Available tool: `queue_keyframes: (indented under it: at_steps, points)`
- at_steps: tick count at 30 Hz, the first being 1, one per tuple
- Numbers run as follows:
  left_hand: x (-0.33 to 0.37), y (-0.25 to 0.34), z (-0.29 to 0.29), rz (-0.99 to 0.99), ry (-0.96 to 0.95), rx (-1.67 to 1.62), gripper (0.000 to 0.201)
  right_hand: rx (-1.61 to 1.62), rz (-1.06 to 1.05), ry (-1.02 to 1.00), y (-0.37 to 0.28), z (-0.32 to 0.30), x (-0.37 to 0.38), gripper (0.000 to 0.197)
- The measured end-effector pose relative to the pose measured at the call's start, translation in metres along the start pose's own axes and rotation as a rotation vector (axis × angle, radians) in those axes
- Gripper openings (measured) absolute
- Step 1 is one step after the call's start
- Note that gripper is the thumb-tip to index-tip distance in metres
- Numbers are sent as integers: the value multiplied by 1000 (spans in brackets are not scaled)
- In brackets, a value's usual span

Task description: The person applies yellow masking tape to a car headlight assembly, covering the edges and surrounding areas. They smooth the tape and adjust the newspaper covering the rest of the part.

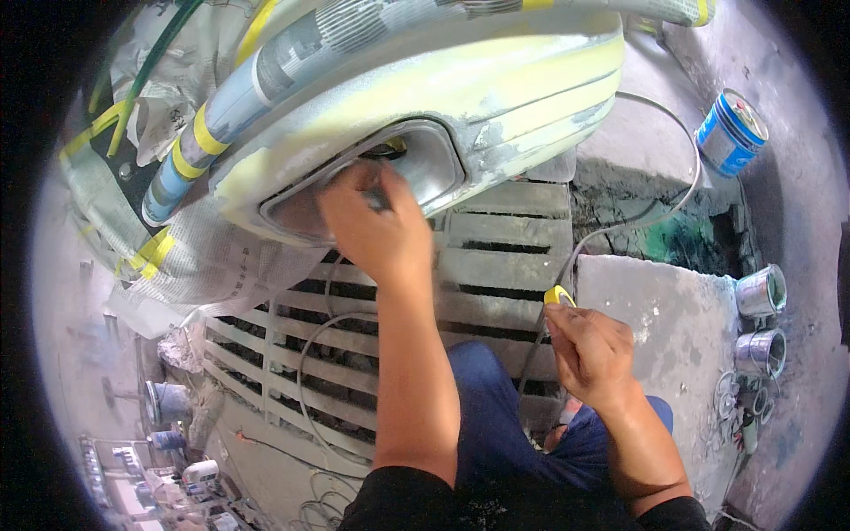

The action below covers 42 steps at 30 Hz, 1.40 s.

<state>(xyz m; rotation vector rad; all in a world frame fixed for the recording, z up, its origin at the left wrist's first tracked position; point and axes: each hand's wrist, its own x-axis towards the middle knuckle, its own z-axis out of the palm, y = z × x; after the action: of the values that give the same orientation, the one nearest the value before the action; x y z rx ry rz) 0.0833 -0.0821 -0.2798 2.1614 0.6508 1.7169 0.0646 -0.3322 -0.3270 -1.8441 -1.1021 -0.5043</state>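
A person is crouching over a slatted grey floor grate (496, 265), working on a grey car bumper smeared with pale yellow filler (496, 88) that fills the twelve o'clock part of the view. The left hand (376, 226) is reaching up into the bumper's recessed lamp opening (425, 168), fingers curled around a small grey object pressed against the recess; what it is cannot be told. The right hand (591, 350), at about four o'clock, is closing around a small roll of yellow masking tape (559, 296), held just above the blue-trousered knee.

Doing this well probably calls for pressing evenly along the curved edge of the recess and keeping the tape roll close at hand.

At ten o'clock, printed newspaper sheets (221, 257) are being held on by bands of yellow tape. At two o'clock a blue cylindrical can with a white label band (730, 133) is lying tilted on the concrete floor. At three o'clock two open silver tins (761, 323) are standing side by side.
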Motion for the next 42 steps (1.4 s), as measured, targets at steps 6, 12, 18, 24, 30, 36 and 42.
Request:
queue_keyframes:
  at_steps: [6,12,18,24,30,36,42]
  points:
    - [-14,0,2,258,-125,73,50,-19,10,-33,-2,2,-5,33]
    - [-7,9,5,247,-101,234,49,-2,20,-40,-8,7,-8,31]
    - [-11,18,0,176,-235,306,47,-17,15,-43,-14,11,-9,30]
    - [-15,13,-6,262,-292,351,50,-43,21,-45,-22,14,-8,30]
    - [-13,0,-16,307,-301,270,47,-77,44,-55,-27,17,-8,30]
    - [-9,0,-16,303,-302,317,46,-72,44,-62,-28,21,-8,28]
    - [-7,-3,-20,339,-318,269,47,-90,67,-47,-31,20,-6,26]
